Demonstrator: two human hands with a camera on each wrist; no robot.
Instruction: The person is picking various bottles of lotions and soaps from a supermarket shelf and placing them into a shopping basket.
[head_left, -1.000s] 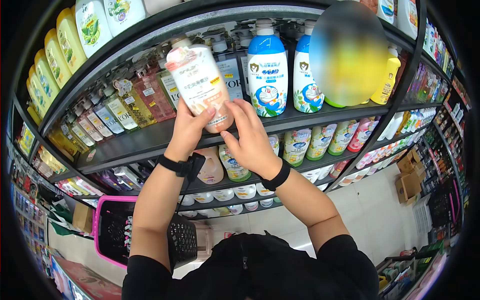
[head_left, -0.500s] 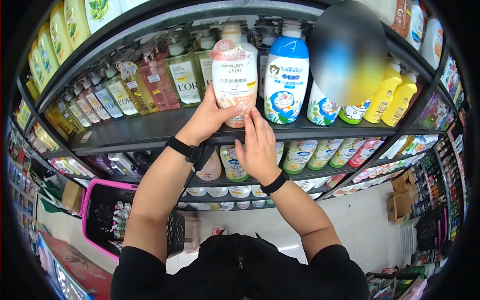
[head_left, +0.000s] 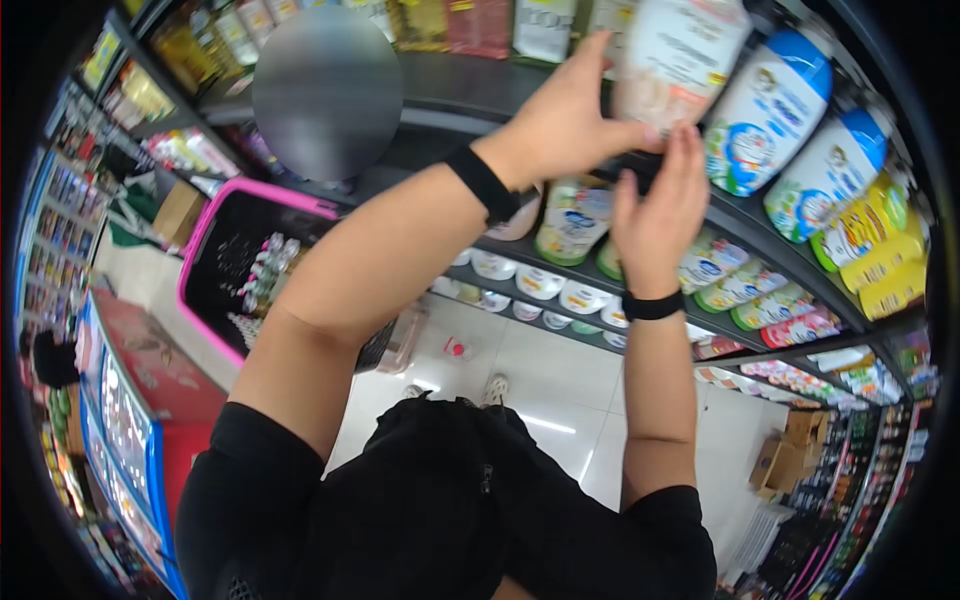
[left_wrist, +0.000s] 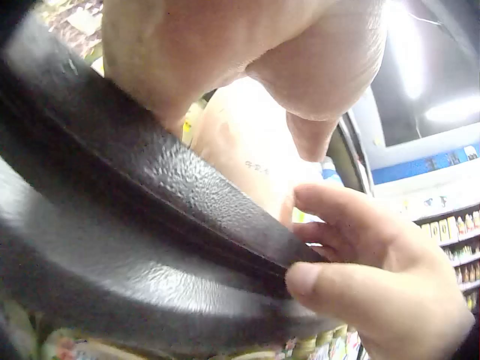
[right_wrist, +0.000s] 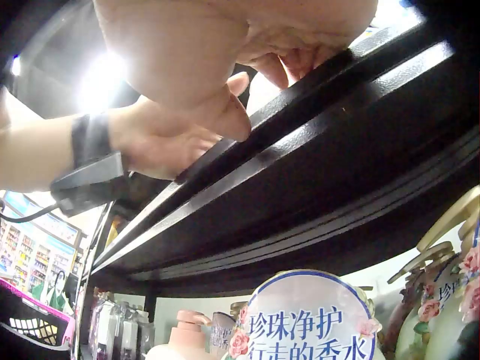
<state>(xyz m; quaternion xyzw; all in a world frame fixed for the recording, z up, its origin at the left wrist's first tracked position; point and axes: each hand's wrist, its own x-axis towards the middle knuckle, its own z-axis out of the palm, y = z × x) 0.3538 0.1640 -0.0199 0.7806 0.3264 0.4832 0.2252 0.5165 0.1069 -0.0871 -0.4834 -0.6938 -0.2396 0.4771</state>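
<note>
A white and peach pump bottle [head_left: 685,60] stands at the front edge of the shelf, its top cut off in the head view. My left hand [head_left: 565,125] grips its left side, thumb across the lower front. My right hand [head_left: 662,220] has its fingers extended, fingertips right at the bottle's lower front. In the left wrist view, the pale bottle [left_wrist: 244,142] shows between the left hand [left_wrist: 232,45] and the black shelf edge, with the right hand [left_wrist: 382,262] at the rim. The right wrist view has both hands over the shelf lip, and the bottle is mostly hidden.
Blue-capped cartoon bottles [head_left: 765,110] stand just right of the held bottle, with yellow bottles [head_left: 890,260] beyond. Below runs a shelf of green-based bottles [head_left: 575,225]. A black basket with a pink rim [head_left: 190,270] holds small bottles at the lower left. Cardboard boxes [head_left: 790,450] lie on the floor.
From a tilted hold in front of the shelf, the bottle has come upright at the shelf edge, beside the blue-capped ones. The head view has swung, putting the hands farther right and higher.
</note>
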